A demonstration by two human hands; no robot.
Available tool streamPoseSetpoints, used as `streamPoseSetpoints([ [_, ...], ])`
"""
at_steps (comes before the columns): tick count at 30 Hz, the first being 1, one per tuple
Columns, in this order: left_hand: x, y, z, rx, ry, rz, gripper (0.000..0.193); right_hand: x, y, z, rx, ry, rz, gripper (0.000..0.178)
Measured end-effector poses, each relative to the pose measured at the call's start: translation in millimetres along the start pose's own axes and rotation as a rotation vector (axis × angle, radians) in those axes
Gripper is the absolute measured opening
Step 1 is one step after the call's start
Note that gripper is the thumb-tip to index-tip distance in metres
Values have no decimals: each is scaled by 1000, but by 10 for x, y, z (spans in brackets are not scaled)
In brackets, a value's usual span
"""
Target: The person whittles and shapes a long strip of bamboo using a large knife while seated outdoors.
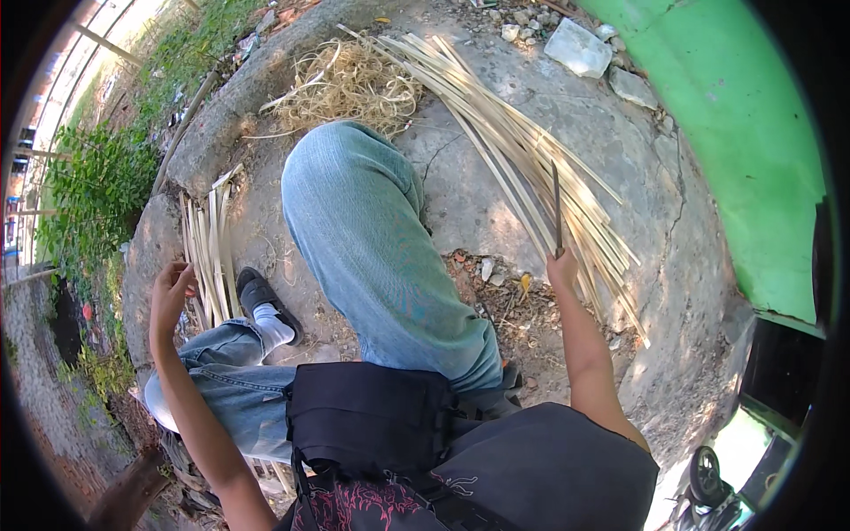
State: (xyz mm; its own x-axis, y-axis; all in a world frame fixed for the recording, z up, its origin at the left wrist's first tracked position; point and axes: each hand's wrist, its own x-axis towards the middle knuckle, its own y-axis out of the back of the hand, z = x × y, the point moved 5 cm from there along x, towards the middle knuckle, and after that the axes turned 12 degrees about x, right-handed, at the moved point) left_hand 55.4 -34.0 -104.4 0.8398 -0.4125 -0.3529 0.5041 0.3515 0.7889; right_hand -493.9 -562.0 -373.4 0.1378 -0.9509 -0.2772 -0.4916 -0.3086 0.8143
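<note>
My right hand (561,265) is wrapped round the handle of a long thin knife (557,203), its dark blade pointing away from me. Blade and fist are over a large spread of pale bamboo strips (513,124) on the concrete to the right. On the left, my left hand (170,296) is raised with loosely bent fingers apart and nothing visible in them. It hangs beside a smaller bundle of bamboo strips (211,248); whether the fingertips touch them I cannot tell.
A heap of curly bamboo shavings (350,88) lies beyond my bent knee (354,195). White stone blocks (578,48) sit near a green wall (708,106) at the right. Green plants (97,186) edge the left side. Wheels (706,473) show at lower right.
</note>
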Motion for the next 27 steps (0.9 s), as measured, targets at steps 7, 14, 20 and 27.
streamPoseSetpoints([
  [7, 12, -39, 47, 18, 49, -13, 27, 59, -108, 202, -127, 81, 79, 44],
  [14, -2, 25, 145, 75, 39, 49, 31, 185, 220, 75, -70, 178, -7, 43],
  [20, -90, 157, 243, 47, -5, 129, 32, 49, 598, -444, 0, 307, -233, 45],
  [27, -177, 243, 374, 123, -13, 145, 31, -547, 1206, -1513, 367, 152, -590, 21],
])
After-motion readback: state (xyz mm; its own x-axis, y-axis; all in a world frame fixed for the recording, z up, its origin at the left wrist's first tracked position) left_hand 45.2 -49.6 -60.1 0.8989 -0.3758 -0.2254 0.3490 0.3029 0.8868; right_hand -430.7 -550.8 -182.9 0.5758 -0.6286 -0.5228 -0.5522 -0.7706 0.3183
